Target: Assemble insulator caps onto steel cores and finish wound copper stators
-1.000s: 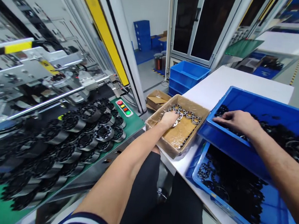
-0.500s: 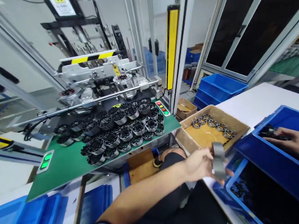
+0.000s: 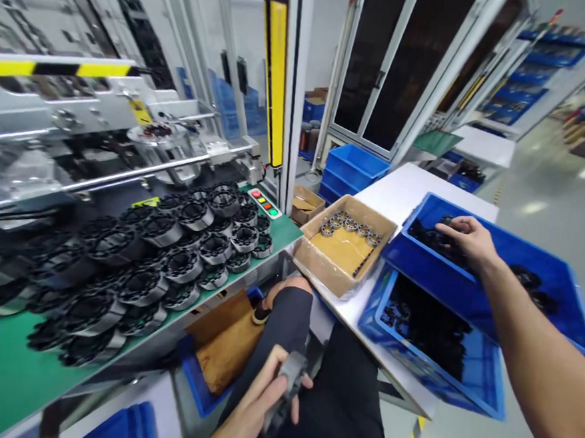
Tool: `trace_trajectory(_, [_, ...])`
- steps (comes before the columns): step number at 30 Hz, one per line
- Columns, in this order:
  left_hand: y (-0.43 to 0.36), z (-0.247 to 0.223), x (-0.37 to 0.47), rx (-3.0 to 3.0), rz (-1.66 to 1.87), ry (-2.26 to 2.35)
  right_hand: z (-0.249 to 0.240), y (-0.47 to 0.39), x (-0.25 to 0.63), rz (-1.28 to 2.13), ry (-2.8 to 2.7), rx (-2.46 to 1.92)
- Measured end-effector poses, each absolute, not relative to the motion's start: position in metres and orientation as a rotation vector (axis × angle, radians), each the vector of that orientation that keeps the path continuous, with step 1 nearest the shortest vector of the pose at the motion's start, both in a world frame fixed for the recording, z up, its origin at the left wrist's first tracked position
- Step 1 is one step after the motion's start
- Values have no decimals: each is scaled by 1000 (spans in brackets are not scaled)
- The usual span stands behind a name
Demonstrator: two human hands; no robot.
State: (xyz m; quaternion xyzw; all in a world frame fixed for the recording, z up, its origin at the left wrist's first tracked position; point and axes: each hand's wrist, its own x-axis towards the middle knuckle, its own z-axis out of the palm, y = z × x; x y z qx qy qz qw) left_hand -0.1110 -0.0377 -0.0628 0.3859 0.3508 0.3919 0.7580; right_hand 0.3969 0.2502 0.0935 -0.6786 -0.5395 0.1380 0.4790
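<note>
Above my lap, my left hand (image 3: 265, 390) is closed round a grey metal stator core (image 3: 292, 372), a short ring held tilted; motion blurs its lower part. My right hand (image 3: 471, 239) reaches into the upper blue bin (image 3: 526, 309), its fingers bent round a black plastic part (image 3: 447, 222) among other black parts (image 3: 424, 236). How firmly it grips that part is partly hidden by the fingers. To the left, several rows of stator cores with black plastic ends (image 3: 184, 265) stand stacked on the green bench top (image 3: 6, 372).
A cardboard box (image 3: 336, 269) with several metal rings sits on the white table (image 3: 409, 187). Below the upper bin is another blue bin (image 3: 485, 392) of black parts. Machine fixtures (image 3: 162, 136) and a yellow light-curtain post (image 3: 275, 78) stand behind the bench. Blue crates (image 3: 351, 170) are stacked behind.
The view has turned right. My left hand has drawn back from beside the bins to above my lap with the stator core. My right hand is still in the upper bin.
</note>
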Motion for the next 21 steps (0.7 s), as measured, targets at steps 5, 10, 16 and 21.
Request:
trace_trajectory(5, [-41,-55,-114,824,919,784,114,232,391,232,-1149,-1788])
trace_trajectory(10, [-28,-22,-93,852,982,712,100,153,320,186,-1268,-1628])
trace_trajectory(16, [-8,17,-75,911,970,656,71,16,178,540,-1864,-1040])
trace_trajectory(21, [0,34,-74,1061,1020,758,56,3,137,659,-1730,-986])
